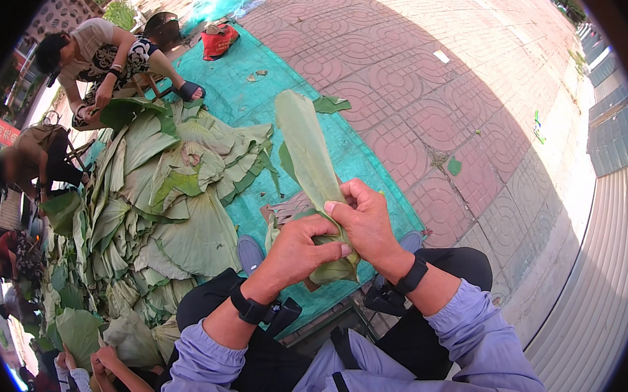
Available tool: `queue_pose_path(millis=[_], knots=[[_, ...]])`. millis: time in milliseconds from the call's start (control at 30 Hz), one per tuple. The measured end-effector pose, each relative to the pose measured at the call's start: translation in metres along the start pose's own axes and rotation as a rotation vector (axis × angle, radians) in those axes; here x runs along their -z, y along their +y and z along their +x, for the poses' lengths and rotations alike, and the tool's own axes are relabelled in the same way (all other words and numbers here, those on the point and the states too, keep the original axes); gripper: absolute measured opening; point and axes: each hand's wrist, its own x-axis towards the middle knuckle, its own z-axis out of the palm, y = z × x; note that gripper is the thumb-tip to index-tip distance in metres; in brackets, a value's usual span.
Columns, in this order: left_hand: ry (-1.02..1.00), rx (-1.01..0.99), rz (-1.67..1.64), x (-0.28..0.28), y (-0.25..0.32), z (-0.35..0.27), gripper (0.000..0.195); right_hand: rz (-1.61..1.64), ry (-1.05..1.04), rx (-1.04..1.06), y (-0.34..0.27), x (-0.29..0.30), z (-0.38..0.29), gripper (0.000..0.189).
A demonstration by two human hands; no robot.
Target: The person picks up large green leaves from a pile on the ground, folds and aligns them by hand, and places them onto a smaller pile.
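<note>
Both my hands hold a large green lotus leaf (pixel 307 141), folded lengthwise into a long narrow bundle. Around its lower part, my left hand (pixel 307 247) has its thumb on top. My right hand (pixel 364 216) pinches the leaf's side a little higher up, thumb and bent fingers closed on it. The leaf's far end points away over a teal tarp (pixel 245 87). Beneath the leaf, partly hidden, lies a woven, strap-like thing (pixel 291 205) that I cannot name. To the left spreads a big heap of lotus leaves (pixel 197 231).
A person (pixel 104 66) sits across the heap handling a leaf; several others work along its left side. Near my left elbow, other people's hands (pixel 103 356) hold leaves. A red bag (pixel 218 42) stands on the tarp. Patterned paving (pixel 398 87) and a ribbed shutter (pixel 590 303) lie to the right.
</note>
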Motion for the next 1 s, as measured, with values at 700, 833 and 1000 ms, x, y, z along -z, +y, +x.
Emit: queue_pose_path(millis=[700, 833, 1000], knots=[[-0.001, -0.033, 0.131, -0.006, 0.008, -0.007, 0.025, -0.037, 0.009, -0.018, -0.002, -0.002, -0.001, 0.009], [-0.007, -0.052, 0.14, -0.007, 0.01, -0.007, 0.022, -0.044, 0.013, -0.028, 0.0, 0.0, 0.001, 0.009], [-0.026, -0.137, 0.244, -0.006, 0.007, -0.005, 0.019, -0.006, 0.017, -0.022, 0.004, -0.001, 0.003, 0.01]])
